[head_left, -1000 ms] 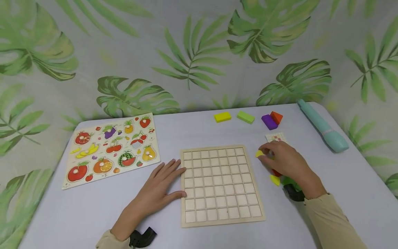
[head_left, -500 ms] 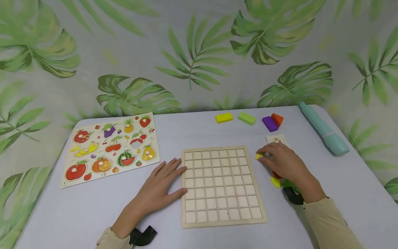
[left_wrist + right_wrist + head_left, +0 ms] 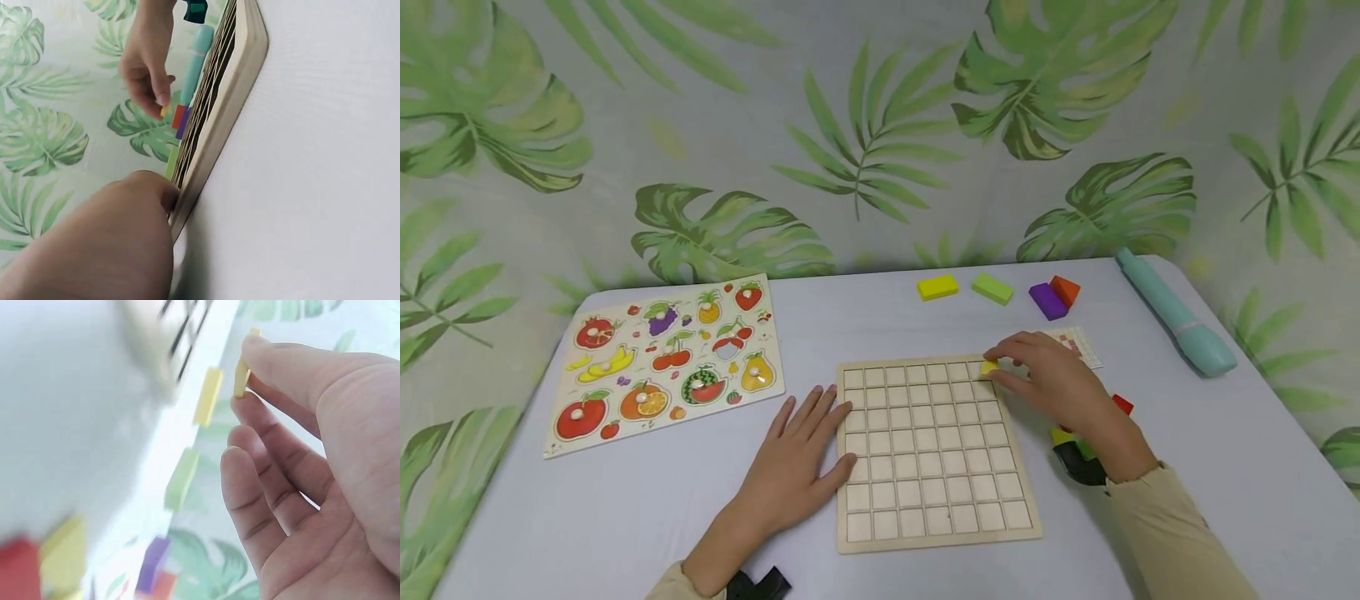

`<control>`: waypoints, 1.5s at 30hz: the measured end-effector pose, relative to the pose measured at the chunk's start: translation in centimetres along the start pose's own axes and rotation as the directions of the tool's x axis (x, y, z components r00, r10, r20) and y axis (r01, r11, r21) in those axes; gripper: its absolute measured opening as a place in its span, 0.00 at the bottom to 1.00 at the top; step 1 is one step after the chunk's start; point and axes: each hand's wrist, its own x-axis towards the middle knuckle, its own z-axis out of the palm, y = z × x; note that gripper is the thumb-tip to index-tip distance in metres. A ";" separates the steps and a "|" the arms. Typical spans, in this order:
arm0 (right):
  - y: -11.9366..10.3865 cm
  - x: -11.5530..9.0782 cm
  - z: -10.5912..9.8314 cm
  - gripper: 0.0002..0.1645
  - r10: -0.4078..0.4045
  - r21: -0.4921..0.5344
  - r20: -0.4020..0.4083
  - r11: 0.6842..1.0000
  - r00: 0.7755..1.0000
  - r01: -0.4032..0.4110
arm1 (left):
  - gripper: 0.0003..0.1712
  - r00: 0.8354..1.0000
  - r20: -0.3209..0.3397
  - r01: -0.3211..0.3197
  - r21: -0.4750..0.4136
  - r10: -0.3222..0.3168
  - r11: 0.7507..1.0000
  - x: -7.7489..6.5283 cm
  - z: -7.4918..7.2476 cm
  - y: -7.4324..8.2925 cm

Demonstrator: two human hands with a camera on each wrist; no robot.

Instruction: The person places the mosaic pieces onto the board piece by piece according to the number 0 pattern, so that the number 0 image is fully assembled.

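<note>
A wooden grid board lies flat on the table. My left hand rests with its fingers spread at the board's left edge, fingertips and thumb on the rim. Between thumb and fingertips, my right hand pinches a small yellow piece. That piece appears over the board's upper right corner, and the left wrist view shows the hand raised above the board. Seen from the right wrist, the piece is thin, and the other fingers are loosely bent.
Behind the right wrist lie small red, yellow and green pieces, partly hidden. A patterned card sits beyond that hand. Along the back are yellow, green, purple and orange blocks, a teal object, and a fruit puzzle at left.
My right hand has carried the yellow piece left, from beside the board to over its upper right corner. A red piece shows again beside the right wrist. The left hand stays nearly in place.
</note>
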 end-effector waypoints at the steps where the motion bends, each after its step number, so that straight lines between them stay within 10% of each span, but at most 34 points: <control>1: -0.4 0.3 0.1 0.15 -0.002 0.004 0.004 1.000 1.000 0.002 | 0.38 1.000 -0.002 0.001 0.004 -0.001 1.000 0.0 0.0 0.1; 25: -7.2 3.9 4.0 0.14 -0.120 0.114 0.102 0.988 0.988 0.108 | 0.37 1.000 0.026 -0.002 0.015 0.001 1.000 -0.1 0.1 -0.1; 45: -7.7 4.0 6.0 0.14 -0.177 0.112 0.112 0.980 0.978 0.165 | 0.37 0.999 0.032 0.010 0.016 -0.011 1.000 -0.2 0.2 -0.1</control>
